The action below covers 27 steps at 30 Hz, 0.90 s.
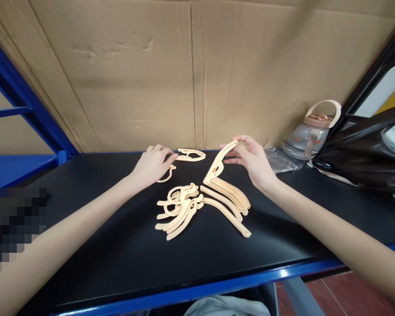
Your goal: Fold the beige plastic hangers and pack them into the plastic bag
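My right hand [250, 160] pinches the upper end of a cream plastic folding-hanger arm [219, 163], which stands tilted over the pile. My left hand [153, 166] is at the back of the table, its fingers bent and closed together. Just under its thumb lies a cream curved hook [165, 178], and right beside its fingertips is a folded hanger [192, 159]; what the fingers grip cannot be made out. In front, several loose hooked hanger pieces [181, 210] lie heaped on the left. Several curved hanger arms [228, 215] fan out to the right.
The black tabletop [118, 263] has a blue front edge. Brown cardboard [134, 87] walls off the back. At right stand a clear water bottle [307, 136], a crumpled plastic bag [281, 160] and a black bag [365, 149]. A blue metal frame [29, 96] rises at left.
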Tool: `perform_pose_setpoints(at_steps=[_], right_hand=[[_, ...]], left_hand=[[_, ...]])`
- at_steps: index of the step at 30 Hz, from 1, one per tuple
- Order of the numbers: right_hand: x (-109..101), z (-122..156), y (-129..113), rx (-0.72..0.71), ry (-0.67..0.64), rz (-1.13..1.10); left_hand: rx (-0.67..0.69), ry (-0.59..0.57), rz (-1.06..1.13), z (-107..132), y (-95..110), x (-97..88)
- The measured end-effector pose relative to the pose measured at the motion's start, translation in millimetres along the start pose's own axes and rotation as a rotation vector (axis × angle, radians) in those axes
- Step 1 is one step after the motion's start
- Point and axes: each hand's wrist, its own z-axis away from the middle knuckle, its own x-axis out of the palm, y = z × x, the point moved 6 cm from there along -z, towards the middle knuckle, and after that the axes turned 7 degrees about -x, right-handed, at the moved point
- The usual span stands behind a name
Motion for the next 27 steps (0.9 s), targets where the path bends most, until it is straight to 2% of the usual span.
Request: perform_pose_setpoints(at_steps=[2, 4, 5, 7, 10, 13, 17, 21, 24, 27], right_hand=[[0.1, 4.9, -3.4, -0.091, 0.024, 0.015], [2.5, 10.9, -4.5, -0.142, 0.024, 0.046], [4.8, 14.1, -4.5, -0.157, 0.009, 0.070], [9.9, 20.7, -4.3, -0.184, -0.038, 0.128], [15.6, 29.0, -4.0, -0.232, -0.112, 0.244], [20.8, 33.1, 0.0, -0.218, -0.220, 0.371], [28.0, 35.0, 7.8, -0.119, -0.388, 0.413], [31.6, 38.5, 5.4, -0.078, -0.441, 0.462], [36.4, 45.2, -6.5, -0.152, -0.461, 0.605], [43.6, 53.6, -20.8, -0.316, -0.495, 0.879]], left_hand=[[0.022, -0.039, 0.016, 17.0, 16.8, 6.1], [-0.015, -0.262, 0.132, 36.4, 27.8, 23.8], [-0.018, -0.323, 0.214, 44.8, 32.0, 29.3], [-0.123, -0.369, 0.413, 54.5, 29.2, 35.4], [-0.274, -0.408, 0.727, 55.7, 17.2, 38.0], [-0.307, -0.404, 0.879, 49.8, 10.2, 32.6], [-0.197, -0.309, 0.876, 47.5, 12.4, 21.6], [-0.109, -0.316, 0.754, 59.7, 23.8, 27.9], [-0.126, -0.384, 0.629, 73.5, 31.4, 43.6], [-0.140, -0.478, 0.589, 84.4, 36.2, 59.1]])
